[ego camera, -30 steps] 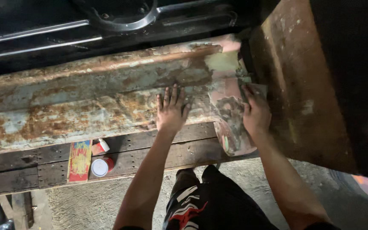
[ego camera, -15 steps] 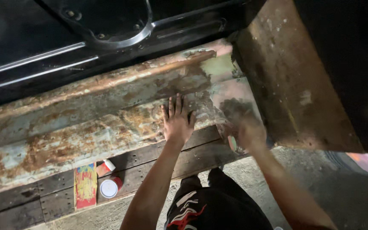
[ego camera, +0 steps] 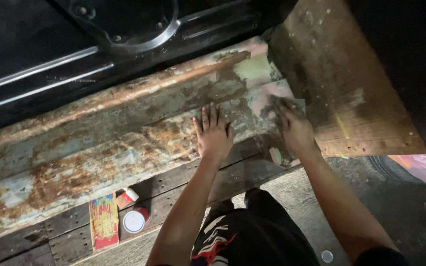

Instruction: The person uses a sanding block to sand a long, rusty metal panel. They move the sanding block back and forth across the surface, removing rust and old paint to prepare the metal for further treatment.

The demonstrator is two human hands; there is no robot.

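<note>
- Rusty metal panel: long sill-like piece running from lower left to upper right, heavy orange rust with patches of pale blue-green paint, filler-coloured patch near its right end.
- Left hand lies flat on the panel's lower face, palm down, fingers spread and straight, gripping nothing.
- Right hand is just to the right, pressed on the panel's right end next to the brown upright plate. Its fingers curl over something flat and grey; can't tell what it is, nor how tight the hold is, as the spot is blurred.
- The two hands are near each other but apart.
- Dark planks run under the panel's lower edge.
- On the planks at lower left: flat red and yellow box, small round tin with a white lid just beside it, small red and white item just above the tin.
- Above the panel: black bodywork with chrome trim strips and a curved chrome ring.
- Person's knees in black printed shorts at bottom centre, over rough concrete floor.
- Small white disc on the floor by the right forearm.
</note>
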